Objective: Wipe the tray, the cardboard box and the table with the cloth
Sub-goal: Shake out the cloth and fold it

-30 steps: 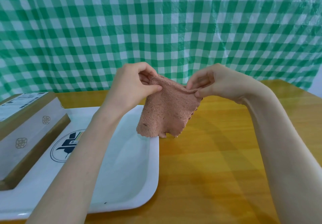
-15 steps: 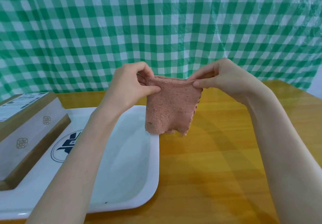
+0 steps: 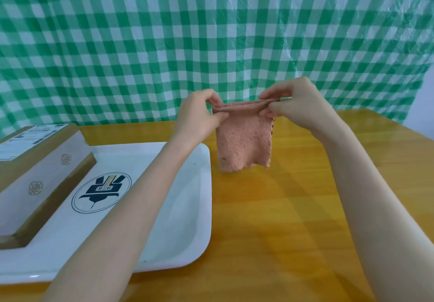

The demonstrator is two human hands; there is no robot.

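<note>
A pink terry cloth (image 3: 244, 145) hangs folded in the air above the wooden table (image 3: 293, 207), just right of the tray. My left hand (image 3: 199, 116) pinches its upper left corner and my right hand (image 3: 298, 104) pinches its upper right corner, stretching the top edge level. The white tray (image 3: 185, 219) lies at the left with a dark round logo printed on its floor. A cardboard box (image 3: 35, 167) with a shipping label stands in the tray's left part. My left forearm crosses over the tray.
A green and white checked plastic sheet (image 3: 211, 38) hangs behind the table as a backdrop. The table's far right corner shows near a white wall (image 3: 420, 113). Bare wood lies right of the tray, under the cloth.
Both hands have lifted the cloth and shifted it right, off the tray's edge. The top edge is now pulled straight and the cloth hangs flat.
</note>
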